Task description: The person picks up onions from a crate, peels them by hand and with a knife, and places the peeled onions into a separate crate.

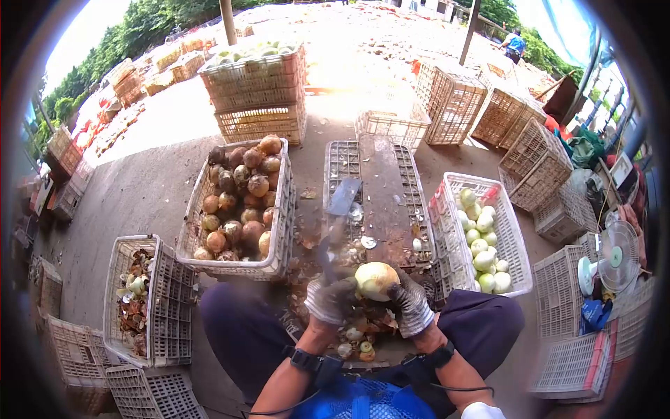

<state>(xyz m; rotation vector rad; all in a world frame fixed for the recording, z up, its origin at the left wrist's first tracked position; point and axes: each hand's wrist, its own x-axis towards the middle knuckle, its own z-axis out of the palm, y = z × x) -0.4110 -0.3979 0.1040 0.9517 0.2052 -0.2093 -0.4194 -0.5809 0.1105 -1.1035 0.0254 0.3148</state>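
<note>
Left hand (331,300) and right hand (412,302) grip onion (377,281). Dirty board (381,195) lies on crate (337,146); floor (157,174) supports filled bins (447,234) either side. Fan (617,255) stands at right.

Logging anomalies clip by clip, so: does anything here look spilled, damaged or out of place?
Yes, scattered waste: pale onion scraps lie loose on the long brown wooden plank, whereas brownish peelings sit in the slatted grey plastic crate at left. It may be ordinary work mess.
</note>
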